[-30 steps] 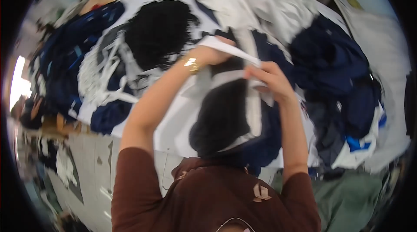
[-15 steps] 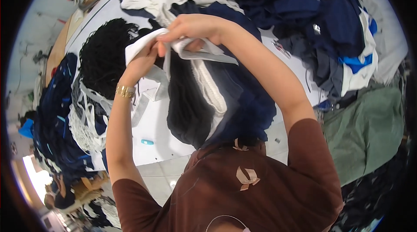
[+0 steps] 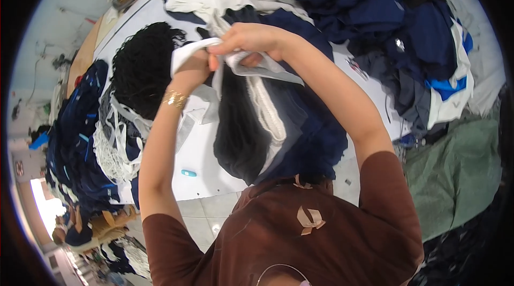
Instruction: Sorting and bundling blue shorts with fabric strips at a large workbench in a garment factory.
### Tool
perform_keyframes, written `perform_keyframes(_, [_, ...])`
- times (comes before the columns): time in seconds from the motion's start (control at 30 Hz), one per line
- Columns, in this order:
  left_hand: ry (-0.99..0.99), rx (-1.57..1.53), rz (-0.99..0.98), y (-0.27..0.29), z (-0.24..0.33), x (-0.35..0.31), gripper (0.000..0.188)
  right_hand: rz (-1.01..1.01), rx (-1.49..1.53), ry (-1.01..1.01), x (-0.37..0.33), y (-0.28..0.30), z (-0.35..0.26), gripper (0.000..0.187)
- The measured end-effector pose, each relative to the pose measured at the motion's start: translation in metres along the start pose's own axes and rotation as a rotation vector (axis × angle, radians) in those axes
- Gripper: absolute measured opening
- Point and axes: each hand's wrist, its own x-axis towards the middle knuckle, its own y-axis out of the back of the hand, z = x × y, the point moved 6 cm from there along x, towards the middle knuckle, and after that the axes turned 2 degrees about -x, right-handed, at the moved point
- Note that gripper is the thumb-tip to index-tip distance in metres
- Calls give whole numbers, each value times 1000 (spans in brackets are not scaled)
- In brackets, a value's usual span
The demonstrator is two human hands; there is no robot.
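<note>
A white fabric strip (image 3: pixel 188 53) is pinched in both my hands above the table, its light grey-white tails hanging down. My left hand (image 3: pixel 196 66) grips it near a fold, the fingers partly covered by the cloth. Beside it, my right hand (image 3: pixel 252 40) is closed on the same strip, thumb and forefinger close to the left fingers. Below them lie folded black cloth (image 3: pixel 238 136), a white ribbed band (image 3: pixel 267 109) and dark navy cloth (image 3: pixel 316 131), piled at the table's near edge against my body.
To the left sit a heap of black strips (image 3: pixel 140 66), tangled white strips (image 3: pixel 115 147) and navy garments (image 3: pixel 77 131). A small teal object (image 3: pixel 188 173) lies on the white table (image 3: pixel 206 179). Navy clothes (image 3: pixel 375 18) fill the far right, above a green cloth (image 3: pixel 455 173).
The view has shifted a little, so the scene sits farther right. Both hands keep their hold on the white strip, with hardly any change in grip.
</note>
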Motion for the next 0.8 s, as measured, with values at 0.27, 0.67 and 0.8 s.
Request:
perform_keyframes(0.27, [36,-47,-187,-25,18,17,29,147,-150,-3,-20,3,-10,27])
perform_keyframes(0.67, [-17,-579,115,22,77,-67,33,81,5,-17,-16,-2,-1,29])
perform_keyframes(0.8, [13,-360,496,-6,70,-82,31,78,44,-17,-10,-4,1,28])
